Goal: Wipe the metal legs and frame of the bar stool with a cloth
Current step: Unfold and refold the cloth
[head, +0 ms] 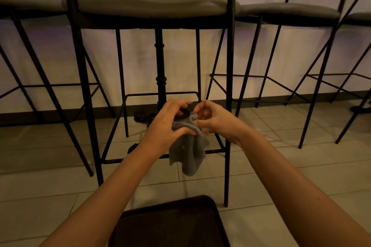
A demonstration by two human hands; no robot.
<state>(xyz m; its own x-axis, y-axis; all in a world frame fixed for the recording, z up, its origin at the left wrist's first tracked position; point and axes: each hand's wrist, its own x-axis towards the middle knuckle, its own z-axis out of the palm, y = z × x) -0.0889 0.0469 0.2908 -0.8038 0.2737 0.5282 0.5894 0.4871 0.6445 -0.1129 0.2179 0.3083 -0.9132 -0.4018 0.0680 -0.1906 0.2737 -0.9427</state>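
Observation:
A bar stool with a grey padded seat [152, 5] and thin black metal legs [228, 106] stands straight ahead on the tiled floor. Its low footrest frame [112, 132] runs around the legs. A grey cloth [188, 152] hangs in front of the stool, above the front footrest bar. My left hand [170, 122] grips the cloth's bunched top edge. My right hand [214, 118] pinches the same top edge from the right, fingers curled. Both hands are apart from the stool's metal.
Similar stools stand to the left [30, 4] and right [289, 11]. A black turned table post [160, 66] rises behind the middle stool, with dark feet on the floor. A dark tray-like surface [170, 224] sits at the bottom edge. A pale wall lies behind.

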